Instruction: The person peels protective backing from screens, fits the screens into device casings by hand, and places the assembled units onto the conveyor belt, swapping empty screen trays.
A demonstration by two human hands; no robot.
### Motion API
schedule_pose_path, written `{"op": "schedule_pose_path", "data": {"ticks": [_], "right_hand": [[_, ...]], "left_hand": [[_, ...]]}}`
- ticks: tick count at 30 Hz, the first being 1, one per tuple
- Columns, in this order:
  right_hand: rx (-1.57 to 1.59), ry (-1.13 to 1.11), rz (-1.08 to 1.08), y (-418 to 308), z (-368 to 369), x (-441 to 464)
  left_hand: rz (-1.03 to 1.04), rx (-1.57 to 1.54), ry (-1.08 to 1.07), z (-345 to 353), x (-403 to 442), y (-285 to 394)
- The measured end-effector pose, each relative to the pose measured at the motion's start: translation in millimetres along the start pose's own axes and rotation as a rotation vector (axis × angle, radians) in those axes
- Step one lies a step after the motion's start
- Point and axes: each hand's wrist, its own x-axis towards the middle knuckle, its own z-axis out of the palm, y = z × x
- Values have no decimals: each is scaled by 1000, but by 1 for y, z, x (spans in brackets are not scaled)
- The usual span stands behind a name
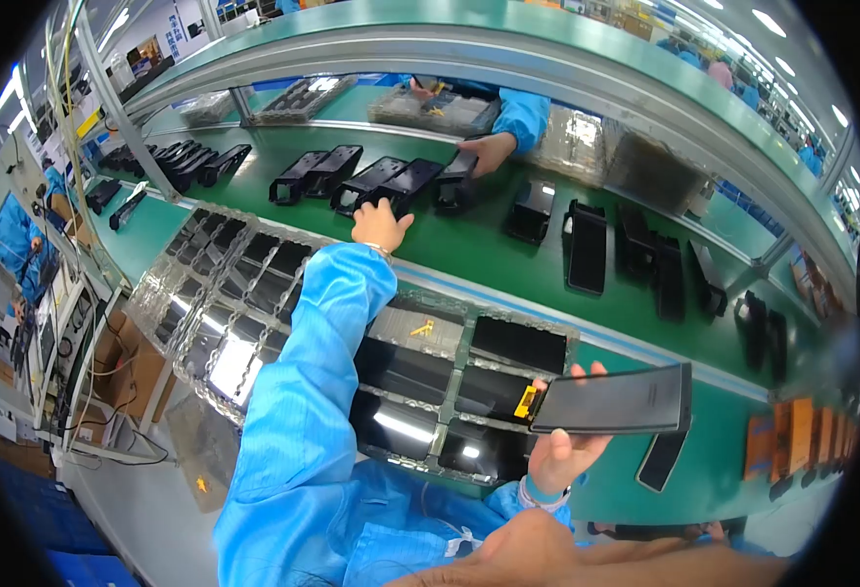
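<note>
My left hand [379, 227] reaches over the green belt, its fingers spread at the near edge of a pair of black holders [371, 183]; whether the fingertips grip one is unclear. In my right hand [564, 458] is a dark flat phone screen [614, 401], held up with a yellow connector piece [526, 401] at its left end. Beneath it a phone [663, 458] lies on the green table. Clear plastic trays [459, 362] with dark screens in their compartments are in front of me.
Across the belt [479, 240] a co-worker's hand [490, 154] touches a black holder [454, 184]. More black holders [587, 247] stand along the belt to the right. A metal shelf beam [508, 49] crosses above. Orange pieces [792, 435] stand at the right.
</note>
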Motion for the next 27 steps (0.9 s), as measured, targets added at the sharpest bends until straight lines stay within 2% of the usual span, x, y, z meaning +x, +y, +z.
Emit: {"op": "schedule_pose_path", "data": {"ticks": [3,6,9,12,14,16,19,20,22,23,24,27], "right_hand": [[103,18,73,-8,-5,0],[206,45,166,-11,-9,-1],[204,91,204,-14,-1,1],[183,98,198,-12,-1,-2],[146,91,163,-11,-5,-1],[123,109,141,-11,-5,-2],[142,129,132,-10,-2,-2],[150,115,126,-7,0,-3],[158,93,128,-4,4,-5],[152,87,111,-1,5,-6],[151,97,98,1,9,-6],[142,104,42,2,21,-4]], "left_hand": [[-247,212,-248,19,4,2],[-242,271,-103,11,-2,16],[-267,34,-274,3,-3,14],[-159,-46,-28,-11,-20,24],[59,-403,309,-18,-18,25],[207,-590,383,-52,-23,36],[158,-1516,188,-95,-45,58],[152,-1708,207,-104,-52,63],[-33,-2122,101,-117,-65,60],[-236,-2219,-76,-123,-74,55],[-277,-2253,-230,-136,-87,57],[-333,-2229,-430,-139,-116,59]]}}
